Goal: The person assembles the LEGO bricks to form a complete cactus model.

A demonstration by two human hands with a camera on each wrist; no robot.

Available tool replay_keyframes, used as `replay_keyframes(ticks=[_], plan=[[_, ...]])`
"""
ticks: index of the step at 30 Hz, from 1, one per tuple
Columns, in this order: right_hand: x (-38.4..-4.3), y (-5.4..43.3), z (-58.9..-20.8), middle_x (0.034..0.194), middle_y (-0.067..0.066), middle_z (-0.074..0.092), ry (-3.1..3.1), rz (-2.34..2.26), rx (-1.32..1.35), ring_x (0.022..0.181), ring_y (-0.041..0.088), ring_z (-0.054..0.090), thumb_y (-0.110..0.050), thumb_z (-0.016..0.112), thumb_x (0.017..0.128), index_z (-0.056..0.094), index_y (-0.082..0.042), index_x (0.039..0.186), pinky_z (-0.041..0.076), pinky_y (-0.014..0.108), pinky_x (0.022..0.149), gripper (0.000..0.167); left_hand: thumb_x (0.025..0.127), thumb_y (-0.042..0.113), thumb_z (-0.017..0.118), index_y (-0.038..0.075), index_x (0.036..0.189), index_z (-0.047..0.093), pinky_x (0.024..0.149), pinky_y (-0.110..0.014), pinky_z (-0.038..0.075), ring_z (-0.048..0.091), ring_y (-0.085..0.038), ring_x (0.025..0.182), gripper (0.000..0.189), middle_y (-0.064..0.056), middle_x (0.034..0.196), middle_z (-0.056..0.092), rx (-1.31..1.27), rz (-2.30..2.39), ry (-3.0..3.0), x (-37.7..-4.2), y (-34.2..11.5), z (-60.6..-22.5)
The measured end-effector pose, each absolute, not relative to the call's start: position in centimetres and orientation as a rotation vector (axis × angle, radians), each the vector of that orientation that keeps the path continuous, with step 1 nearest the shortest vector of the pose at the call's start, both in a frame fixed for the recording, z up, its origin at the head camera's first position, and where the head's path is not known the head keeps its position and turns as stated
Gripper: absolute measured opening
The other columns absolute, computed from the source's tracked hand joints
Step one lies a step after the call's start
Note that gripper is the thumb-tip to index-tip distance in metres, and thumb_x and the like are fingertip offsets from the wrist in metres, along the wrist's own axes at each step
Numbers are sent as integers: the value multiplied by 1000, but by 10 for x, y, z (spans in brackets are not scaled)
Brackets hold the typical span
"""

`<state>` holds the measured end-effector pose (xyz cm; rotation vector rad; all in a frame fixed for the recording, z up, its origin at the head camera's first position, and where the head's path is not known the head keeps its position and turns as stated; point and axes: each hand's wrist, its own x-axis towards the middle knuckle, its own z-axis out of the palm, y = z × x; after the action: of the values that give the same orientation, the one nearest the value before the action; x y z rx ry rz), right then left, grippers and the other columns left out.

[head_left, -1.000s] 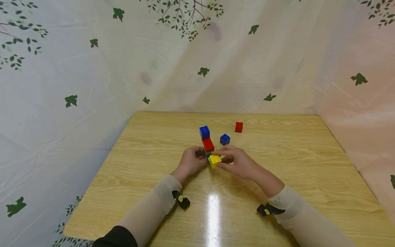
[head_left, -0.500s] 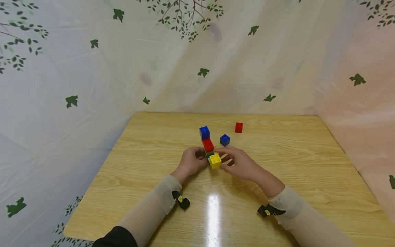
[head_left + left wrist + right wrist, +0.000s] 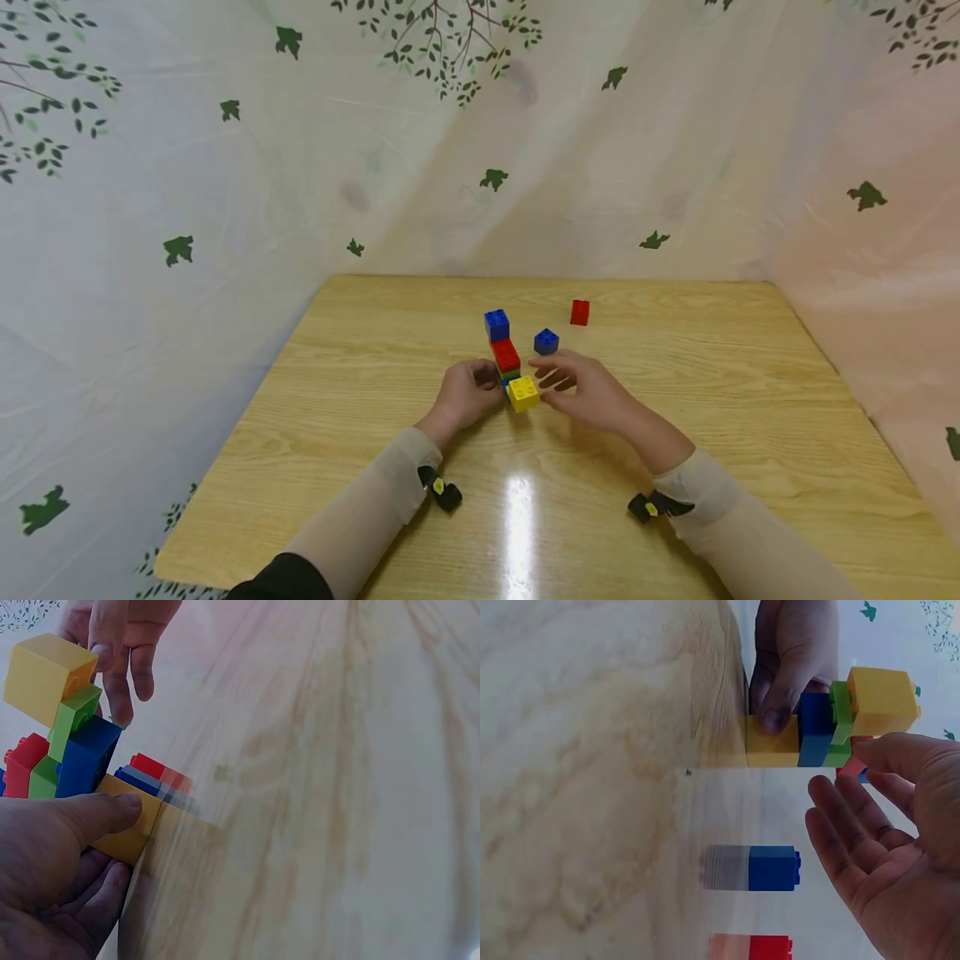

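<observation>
A stack of toy building bricks stands upright on the table. At its bottom is a yellow brick (image 3: 771,750), gripped by my left hand (image 3: 462,393) between thumb and fingers. Above that come a blue brick (image 3: 86,754) and two green pieces (image 3: 73,726). One green piece carries a second yellow brick (image 3: 523,394) on the near side. On the far side a red brick (image 3: 506,356) bears another blue brick (image 3: 497,325) at the top. My right hand (image 3: 587,390) is just right of the upper yellow brick, fingers spread and relaxed, holding nothing.
A loose blue brick (image 3: 547,342) lies behind the right hand. Farther back is a loose red brick (image 3: 580,312). The wooden table (image 3: 675,333) ends at a leaf-patterned cloth (image 3: 420,167) behind. Both wrists carry small black cameras (image 3: 448,497).
My right hand's fingers have come off the upper yellow brick and moved slightly right, opening out. The left hand keeps its grip at the bottom of the stack.
</observation>
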<state>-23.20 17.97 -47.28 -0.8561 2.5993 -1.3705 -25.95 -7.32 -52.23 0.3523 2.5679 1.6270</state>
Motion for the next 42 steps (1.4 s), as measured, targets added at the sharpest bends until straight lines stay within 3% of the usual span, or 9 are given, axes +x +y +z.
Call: replay_keyframes(ticks=[10,21,31,42], plan=[[-251,185,-472,123,16,70,2701,-1380,-728,109,30,69,-13,79,96,68,-6,135,56,52,97,41,87,9,85,4,114,76,91,-30,60,71,-19,105,29,-6,109,75,338,1612,2579,-259,-73,-523],[-278,194,-477,130,17,62,2778,-1344,-559,121,39,60,-20,81,95,67,-5,134,52,55,103,45,87,11,85,5,116,75,90,-28,60,71,-18,104,31,-5,110,75,338,1591,2585,-260,-74,-523],[-297,193,-479,136,14,62,2757,-1285,-461,121,38,60,-22,83,93,62,-6,140,53,55,102,54,87,10,85,3,114,75,90,-28,60,71,-18,102,30,-6,108,75,346,1606,2583,-261,-74,-523],[-318,189,-484,132,17,63,2738,-1248,-386,120,38,61,-23,85,91,59,-2,141,53,53,102,60,86,10,86,2,114,75,90,-29,60,72,-20,104,32,-7,109,75,345,1619,2578,-261,-74,-522]])
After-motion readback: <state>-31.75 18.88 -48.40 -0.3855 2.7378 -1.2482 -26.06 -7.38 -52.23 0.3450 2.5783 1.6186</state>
